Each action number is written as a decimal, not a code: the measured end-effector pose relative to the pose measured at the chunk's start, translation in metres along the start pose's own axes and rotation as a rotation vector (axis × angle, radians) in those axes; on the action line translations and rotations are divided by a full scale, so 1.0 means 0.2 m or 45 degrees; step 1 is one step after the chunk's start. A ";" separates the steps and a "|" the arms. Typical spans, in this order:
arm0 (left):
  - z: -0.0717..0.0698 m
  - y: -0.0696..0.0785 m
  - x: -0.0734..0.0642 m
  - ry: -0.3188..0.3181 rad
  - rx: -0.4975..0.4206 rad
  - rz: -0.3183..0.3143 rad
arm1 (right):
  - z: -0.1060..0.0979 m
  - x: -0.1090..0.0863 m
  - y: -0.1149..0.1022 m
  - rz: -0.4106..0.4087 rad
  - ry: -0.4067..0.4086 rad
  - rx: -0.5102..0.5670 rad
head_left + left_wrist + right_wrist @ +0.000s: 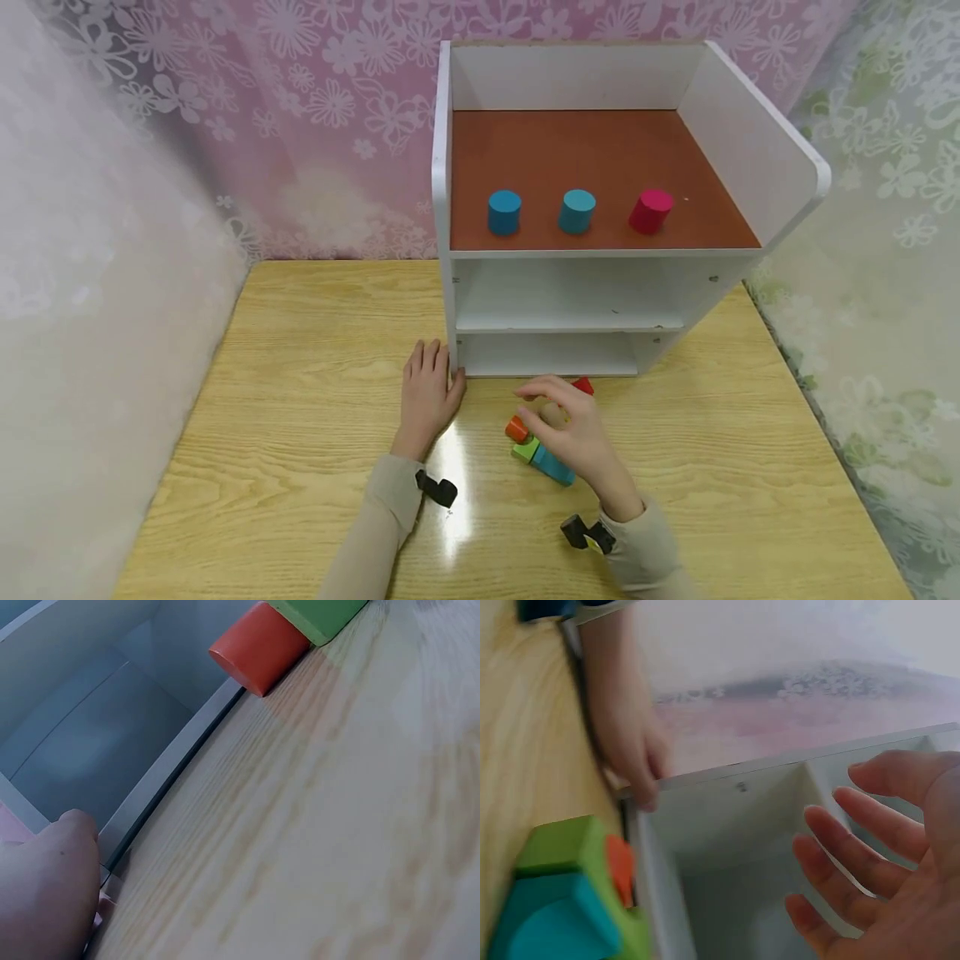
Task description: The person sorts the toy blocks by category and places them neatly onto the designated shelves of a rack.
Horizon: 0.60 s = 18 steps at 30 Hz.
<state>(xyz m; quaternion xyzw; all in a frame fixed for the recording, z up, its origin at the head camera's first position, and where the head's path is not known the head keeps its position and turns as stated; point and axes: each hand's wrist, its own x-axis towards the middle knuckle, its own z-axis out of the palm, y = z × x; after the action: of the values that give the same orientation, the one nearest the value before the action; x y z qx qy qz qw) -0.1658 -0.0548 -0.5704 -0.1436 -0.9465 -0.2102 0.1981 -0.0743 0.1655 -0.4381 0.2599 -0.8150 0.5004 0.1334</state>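
Note:
My left hand (pixel 426 400) rests at the lower left front corner of a white shelf unit (pixel 570 325), fingers extended along its side and thumb at the front edge. My right hand (pixel 573 425) is raised over several toy blocks, its fingers loosely bent with nothing between them. Below it lie an orange block (pixel 517 429), a green block (pixel 526 451) and a blue block (pixel 553 467). Part of a red block (pixel 583 386) shows beyond the knuckles. In the right wrist view the fingers (pixel 847 840) are spread before the shelf's compartments. My hand partly hides the blocks in the head view.
On the shelf's brown top stand a dark blue cylinder (pixel 504 212), a light blue cylinder (pixel 577 212) and a crimson cylinder (pixel 651 212) in a row. The unit stands on a wooden table (pixel 315 367). Flowered cloth (pixel 337 125) hangs behind and at the sides.

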 end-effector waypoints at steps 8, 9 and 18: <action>-0.01 0.00 0.00 -0.005 -0.030 -0.009 | 0.07 -0.07 0.17 0.104 -0.042 -0.145; -0.01 0.00 0.00 0.001 -0.029 -0.006 | 0.08 -0.07 0.18 0.097 -0.042 -0.169; 0.01 -0.01 0.00 0.010 -0.014 -0.005 | 0.11 -0.09 0.23 0.158 -0.120 -0.413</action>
<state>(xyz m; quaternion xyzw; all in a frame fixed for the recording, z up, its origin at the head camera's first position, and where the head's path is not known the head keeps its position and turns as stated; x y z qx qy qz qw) -0.1660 -0.0552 -0.5726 -0.1419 -0.9449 -0.2163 0.2007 -0.0847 0.1676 -0.4912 0.2075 -0.9048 0.3570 0.1043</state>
